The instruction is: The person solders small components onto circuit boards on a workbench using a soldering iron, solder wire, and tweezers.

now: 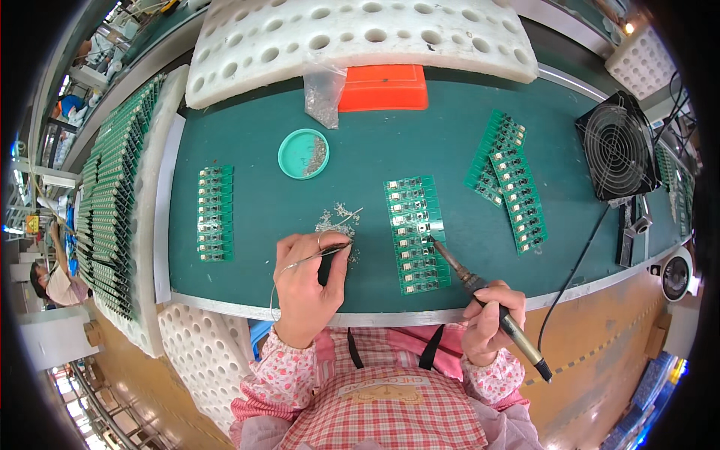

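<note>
My right hand point(495, 319) is wrapped around a soldering iron point(474, 283), its tip touching or just over the green circuit board panel point(412, 262) in front of me. To the left of that panel, my left hand point(307, 281) is closed in a pinch on dark tweezers point(337, 247). A thin silvery wire point(289, 264), like solder wire, loops through the same fingers. Just beyond them lies a loose heap of tiny parts point(339, 219). Whether the tweezers grip a part is too small to tell.
A round green dish point(289, 154) holds small parts, near a plastic bag point(322, 101) and red box point(382, 88). More panels lie left point(215, 214) and right point(520, 199). A black fan point(619, 146) stands far right; a board-filled foam rack point(142, 247) is left.
</note>
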Action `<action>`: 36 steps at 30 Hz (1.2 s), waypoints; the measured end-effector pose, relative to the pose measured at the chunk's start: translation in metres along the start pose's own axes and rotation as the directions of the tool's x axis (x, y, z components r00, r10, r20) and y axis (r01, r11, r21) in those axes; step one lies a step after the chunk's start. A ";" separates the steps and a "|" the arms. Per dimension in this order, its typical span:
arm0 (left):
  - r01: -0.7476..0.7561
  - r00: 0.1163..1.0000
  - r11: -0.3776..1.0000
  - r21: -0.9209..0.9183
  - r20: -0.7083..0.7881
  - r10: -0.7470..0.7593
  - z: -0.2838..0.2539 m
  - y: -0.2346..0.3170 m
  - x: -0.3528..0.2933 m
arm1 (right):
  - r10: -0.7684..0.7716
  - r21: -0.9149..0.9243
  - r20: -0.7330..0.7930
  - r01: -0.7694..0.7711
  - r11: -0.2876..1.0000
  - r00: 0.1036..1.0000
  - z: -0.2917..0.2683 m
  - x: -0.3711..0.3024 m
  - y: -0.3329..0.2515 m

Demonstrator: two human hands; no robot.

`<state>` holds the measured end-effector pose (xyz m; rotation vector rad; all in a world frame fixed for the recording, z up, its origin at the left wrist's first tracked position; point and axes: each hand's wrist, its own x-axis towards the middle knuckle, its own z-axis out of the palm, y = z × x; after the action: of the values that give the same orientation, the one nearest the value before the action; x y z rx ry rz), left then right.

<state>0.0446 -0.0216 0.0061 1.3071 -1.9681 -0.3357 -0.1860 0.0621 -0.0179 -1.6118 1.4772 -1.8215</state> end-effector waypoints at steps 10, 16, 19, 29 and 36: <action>-0.045 0.999 0.998 0.048 -0.009 0.045 0.000 0.001 0.002 | 0.019 0.002 0.017 -0.020 1.000 1.000 -0.001 0.000 -0.001; -0.053 0.998 0.998 0.044 -0.017 0.054 0.001 0.001 0.002 | -0.010 0.008 0.002 0.010 1.000 1.000 0.000 0.001 0.000; -0.060 0.998 0.997 0.046 -0.013 0.061 0.000 0.001 0.002 | -0.015 0.009 0.005 0.015 1.000 1.000 0.000 0.002 -0.001; -0.054 0.998 0.996 0.067 -0.007 0.054 0.000 0.002 0.001 | -0.005 0.026 -0.016 0.005 1.000 1.000 0.001 0.002 -0.001; -0.040 0.999 0.999 0.026 0.007 0.040 0.001 0.004 0.002 | -0.004 0.029 -0.030 0.005 1.000 1.000 0.001 0.001 -0.001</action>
<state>0.0407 -0.0217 0.0085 1.2828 -2.0074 -0.2964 -0.1851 0.0606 -0.0167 -1.5823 1.4536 -1.8688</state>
